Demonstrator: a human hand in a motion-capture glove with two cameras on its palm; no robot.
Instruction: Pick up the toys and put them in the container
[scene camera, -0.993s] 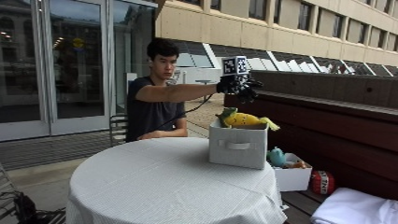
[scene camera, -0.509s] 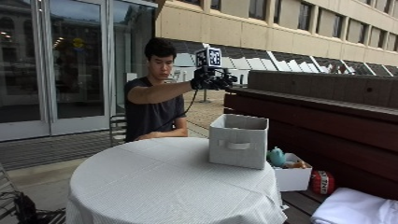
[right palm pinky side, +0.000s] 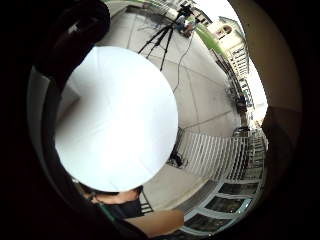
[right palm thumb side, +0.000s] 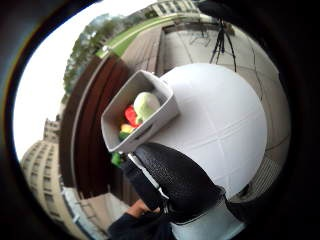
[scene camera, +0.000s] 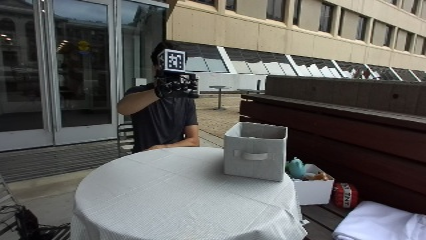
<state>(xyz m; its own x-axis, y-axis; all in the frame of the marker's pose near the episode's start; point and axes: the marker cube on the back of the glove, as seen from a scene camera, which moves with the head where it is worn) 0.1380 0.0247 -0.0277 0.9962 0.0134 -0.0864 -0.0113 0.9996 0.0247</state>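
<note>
- Person seated behind a round counter (scene camera: 173, 200) covered in a white cloth, outdoors on a paved terrace
- Gloved right hand (scene camera: 176, 86) raised in front of the person's face, well above the counter and well apart from the container; whether its fingers are curled or straight cannot be told, and nothing shows in its grasp
- Bare forearm rests on the counter's far edge
- Grey fabric container (scene camera: 255, 151) with a handle slot stands upright near the counter's right edge, beside a dark wooden bench wall (scene camera: 346, 130)
- Thumb side palm view looks down into the container: toys (right palm thumb side: 139, 112) lie inside, a pale green round one, a red one and a yellow one
- White box (scene camera: 313, 189) sits on the bench below the counter, holding a teal toy (scene camera: 296, 168); a red and white object (scene camera: 344, 194) lies just beside it
- Glass doors (scene camera: 73, 70) stand behind the person
</note>
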